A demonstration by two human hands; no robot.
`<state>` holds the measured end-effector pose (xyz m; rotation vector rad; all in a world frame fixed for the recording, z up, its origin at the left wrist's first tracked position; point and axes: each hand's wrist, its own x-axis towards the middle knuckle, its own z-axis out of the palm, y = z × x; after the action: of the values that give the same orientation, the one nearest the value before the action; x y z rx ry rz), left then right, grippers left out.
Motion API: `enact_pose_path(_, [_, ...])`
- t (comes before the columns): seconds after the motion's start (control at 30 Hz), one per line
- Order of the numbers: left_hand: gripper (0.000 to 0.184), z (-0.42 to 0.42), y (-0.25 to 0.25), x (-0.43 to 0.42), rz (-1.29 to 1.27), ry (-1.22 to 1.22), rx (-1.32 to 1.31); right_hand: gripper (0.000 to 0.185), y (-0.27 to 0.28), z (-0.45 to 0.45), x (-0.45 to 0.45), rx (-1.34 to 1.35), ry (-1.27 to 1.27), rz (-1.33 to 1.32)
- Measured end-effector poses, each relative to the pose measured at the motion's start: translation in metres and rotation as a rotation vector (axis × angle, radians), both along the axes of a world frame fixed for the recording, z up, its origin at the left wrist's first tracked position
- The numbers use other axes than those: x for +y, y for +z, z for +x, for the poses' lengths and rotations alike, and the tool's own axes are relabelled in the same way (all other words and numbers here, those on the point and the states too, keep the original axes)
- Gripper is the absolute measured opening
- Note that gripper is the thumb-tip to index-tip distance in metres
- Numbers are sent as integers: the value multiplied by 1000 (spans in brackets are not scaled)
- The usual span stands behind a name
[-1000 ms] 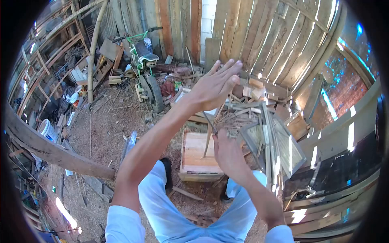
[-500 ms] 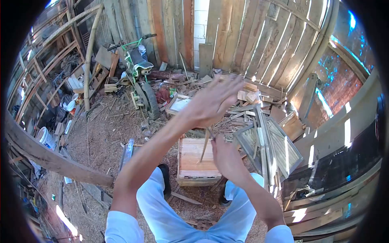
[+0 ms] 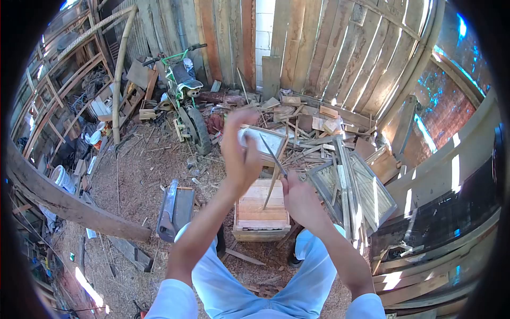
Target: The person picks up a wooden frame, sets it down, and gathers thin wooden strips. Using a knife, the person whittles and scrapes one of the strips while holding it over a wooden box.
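A thin, dark, pointed tool (image 3: 273, 156), which looks like a file or blade, is in my right hand (image 3: 303, 199), whose fingers wrap round its lower end. It points up and to the left. My left hand (image 3: 241, 154) is raised left of the tool, apart from it, its fingers spread, blurred and partly bent. A narrow wooden strip (image 3: 271, 187) slants below the tool, over a wooden box (image 3: 262, 212) with a slatted top between my legs. Behind my left hand lies a framed tray (image 3: 276, 142) with a white surface.
Scrap wood (image 3: 324, 125) is heaped beyond the box, with a framed panel (image 3: 372, 194) leaning at the right. A green motorbike (image 3: 188, 95) stands at the back left. A saw (image 3: 167, 226) rests on a dark board (image 3: 183, 206) by my left leg.
My left hand has moved left and nearer to me, away from above the tool, and its fingers have bent. The tool now shows more fully. My right hand has hardly moved.
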<state>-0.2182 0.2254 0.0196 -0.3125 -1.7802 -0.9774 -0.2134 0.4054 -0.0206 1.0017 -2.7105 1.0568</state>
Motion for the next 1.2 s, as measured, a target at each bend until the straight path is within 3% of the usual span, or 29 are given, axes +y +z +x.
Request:
enact_pose_path(0.03, [39, 5, -38, -4, 123, 68, 4, 21, 8, 0, 2, -49, -13, 38])
enact_pose_path(0.1, [40, 32, -74, 13, 65, 65, -385, 25, 12, 1, 2, -101, -24, 76])
enact_pose_path(0.13, [40, 37, -89, 22, 65, 63, -386, 26, 13, 1, 1, -104, -22, 86])
enact_pose_path(0.2, [37, 42, -109, 36, 67, -102, -496, 27, 13, 3, 0, -110, -14, 103])
enact_pose_path(0.3, [35, 33, -105, 35, 79, -56, -472, 29, 11, 8, -4, -85, -4, 78])
enact_pose_path(0.33, [26, 29, -103, 34, 102, -39, -368, 31, 10, 6, -5, -133, 10, 73])
enact_pose_path(0.43, [18, 31, -99, 29, 53, -13, -427, 29, 4, 2, -4, -195, 47, 22])
enact_pose_path(0.63, [18, 37, -94, 23, 1, -53, -419, 30, 6, 15, -7, -124, 14, 66])
enact_pose_path(0.67, [18, 38, -83, 21, 5, -59, -414, 29, 9, 18, -6, -129, -26, 85])
enact_pose_path(0.73, [22, 40, -51, 11, -49, 167, -278, 27, 2, 17, -4, -97, -31, 82])
enact_pose_path(0.8, [22, 21, 6, 7, 17, 103, -116, 25, 2, 19, -4, -79, -30, 84])
enact_pose_path(0.87, [35, 5, 67, 9, -290, 196, 1, 23, 16, 25, -1, -143, -8, 86])
enact_pose_path(0.9, [35, -9, 67, 14, -285, 195, 1, 23, 14, 22, -2, -143, -9, 91])
enact_pose_path(0.97, [50, -31, 55, 27, -610, 19, -191, 22, 7, 20, -1, -113, -60, 124])
enact_pose_path(1.0, [50, -38, 37, 24, -613, 22, -197, 22, 9, 23, -2, -118, -55, 121])
enact_pose_path(1.07, [61, -58, 19, 23, -626, -201, -610, 22, 21, 18, 0, -108, -40, 139])
enact_pose_path(1.1, [61, -62, 16, 28, -635, -221, -615, 22, 17, 22, 2, -120, -58, 134])
enact_pose_path(1.2, [63, -36, 85, 44, -654, -207, -381, 20, 12, 12, 0, -53, -51, 202])
